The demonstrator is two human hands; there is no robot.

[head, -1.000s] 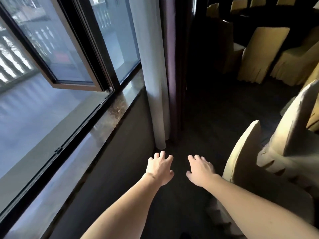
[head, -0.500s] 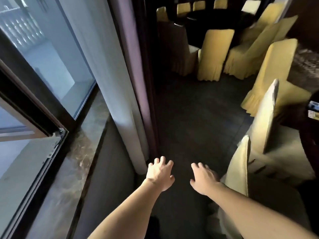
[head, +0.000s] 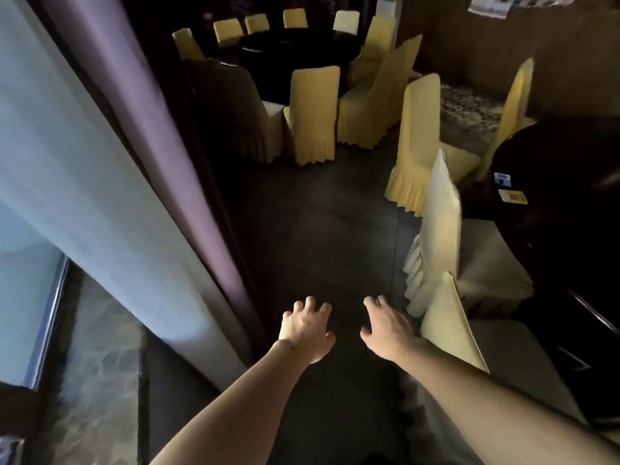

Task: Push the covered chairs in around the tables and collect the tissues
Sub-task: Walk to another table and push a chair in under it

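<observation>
View swung right since 0.5 s ago: window mostly gone, dark table [head: 567,182] now at right.
Nearest covered chair [head: 449,327] just right of right hand [head: 389,327]; left hand [head: 305,330] apart; both spread, empty.

Both hands out front, the left hand [head: 307,330] and the right hand [head: 389,327] spread and empty over a bare strip of dark floor [head: 312,213]. On the left, the pale grey curtain column [head: 100,209] and the purple drape [head: 161,129] wall it in. On the right, two cream-covered chairs [head: 439,226] stand close, the nearer chair-back just beside the right wrist. Beyond them the dark round table [head: 570,203] blocks. Ahead, yellow-covered chairs [head: 313,112] ring the lane's far end.
</observation>
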